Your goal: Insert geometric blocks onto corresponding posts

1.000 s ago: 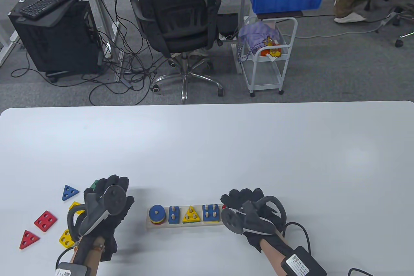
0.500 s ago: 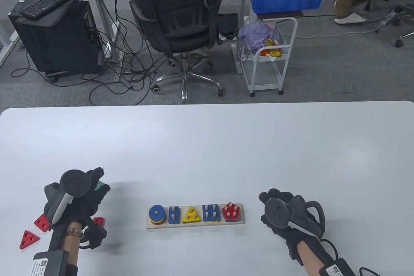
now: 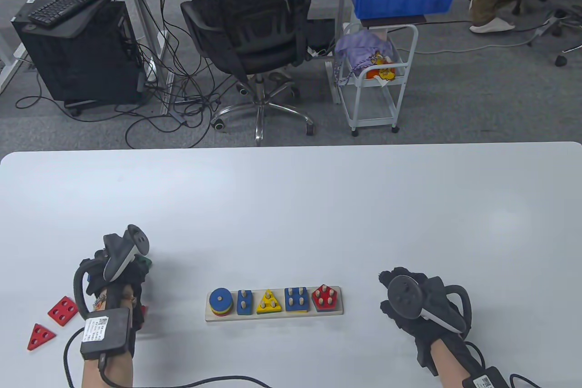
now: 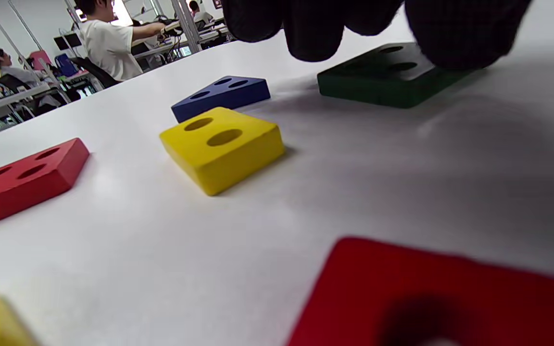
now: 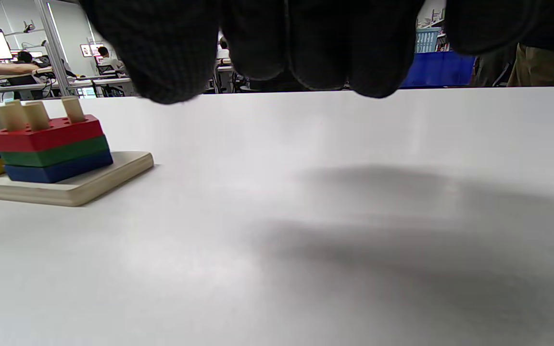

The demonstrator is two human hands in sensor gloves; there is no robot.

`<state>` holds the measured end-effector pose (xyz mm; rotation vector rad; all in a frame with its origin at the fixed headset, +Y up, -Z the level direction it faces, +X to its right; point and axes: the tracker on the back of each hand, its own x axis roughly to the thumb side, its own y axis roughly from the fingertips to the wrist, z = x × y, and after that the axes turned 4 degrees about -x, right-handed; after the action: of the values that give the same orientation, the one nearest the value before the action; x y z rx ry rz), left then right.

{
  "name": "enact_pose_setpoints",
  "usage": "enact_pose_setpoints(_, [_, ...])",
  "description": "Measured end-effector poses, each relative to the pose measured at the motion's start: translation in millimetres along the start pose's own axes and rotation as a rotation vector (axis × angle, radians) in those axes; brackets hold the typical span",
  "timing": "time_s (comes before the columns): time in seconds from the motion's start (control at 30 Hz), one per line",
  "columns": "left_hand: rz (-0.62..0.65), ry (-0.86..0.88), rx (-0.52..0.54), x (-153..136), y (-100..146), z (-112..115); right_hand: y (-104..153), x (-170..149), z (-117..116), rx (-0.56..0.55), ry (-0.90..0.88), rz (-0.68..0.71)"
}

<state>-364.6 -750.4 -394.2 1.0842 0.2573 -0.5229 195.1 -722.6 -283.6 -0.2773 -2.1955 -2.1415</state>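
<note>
The wooden peg board (image 3: 274,314) lies on the table and carries a blue round block, a blue rectangle, a yellow triangle, a blue square and a red pentagon (image 3: 325,297). My left hand (image 3: 119,275) is left of the board. In the left wrist view its fingertips (image 4: 311,33) hang just over a dark green block (image 4: 387,77) that lies flat on the table (image 4: 402,168). My right hand (image 3: 416,299) hovers empty to the right of the board. The pentagon stack (image 5: 48,144) shows at the left of the right wrist view.
Loose blocks lie around my left hand: a red square (image 3: 62,310), a red triangle (image 3: 41,336), a yellow block (image 4: 221,146), a blue triangle (image 4: 221,92) and another red block (image 4: 440,298) close to the camera. The glove's cable (image 3: 182,381) trails along the front edge.
My right hand left the red pentagon on the board and moved right. My left hand swung left over the loose blocks, then turned, with its fingers now over the green block.
</note>
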Motion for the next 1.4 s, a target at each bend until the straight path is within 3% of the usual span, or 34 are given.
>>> enact_pose_setpoints(0.1, [-0.012, -0.061, 0.065, 8, 0, 1, -1, 2, -2, 0.007, 0.006, 0.006])
enact_pose_setpoints(0.2, [0.017, -0.085, 0.057, 12, 2, 0, -1, 4, -3, 0.007, 0.01, 0.013])
enact_pose_setpoints(0.37, [0.146, 0.055, 0.094, 18, 18, -11, -1, 9, -5, -0.007, 0.012, 0.033])
enact_pose_setpoints(0.43, [0.226, 0.124, 0.103, 22, 30, -18, -1, 13, -5, -0.02, 0.002, 0.048])
enact_pose_setpoints(0.6, [0.582, 0.427, 0.072, 42, 84, -36, 2, 34, 0, -0.104, -0.081, 0.135])
enact_pose_setpoints(0.73, [0.867, 0.688, -0.086, 68, 128, -36, 7, 57, 6, -0.204, -0.115, 0.211])
enact_pose_setpoints(0.83, [1.09, 0.812, -0.257, 92, 157, -28, 12, 80, 13, -0.281, -0.237, 0.296])
enact_pose_setpoints(1.0, [1.269, 0.983, -0.537, 125, 196, -10, 18, 116, 29, -0.424, -0.367, 0.426])
enact_pose_setpoints(1.17, [1.337, 1.156, -0.757, 138, 212, 7, 21, 134, 38, -0.603, -0.315, 0.473])
enact_pose_setpoints(1.3, [1.351, 1.165, -0.764, 132, 213, 9, 23, 136, 37, -0.596, -0.309, 0.494])
enact_pose_setpoints(1.37, [1.357, 1.092, -0.643, 126, 212, 5, 23, 138, 36, -0.586, -0.286, 0.498])
enact_pose_setpoints(1.4, [1.351, 1.028, -0.53, 119, 211, 1, 21, 139, 36, -0.574, -0.27, 0.497])
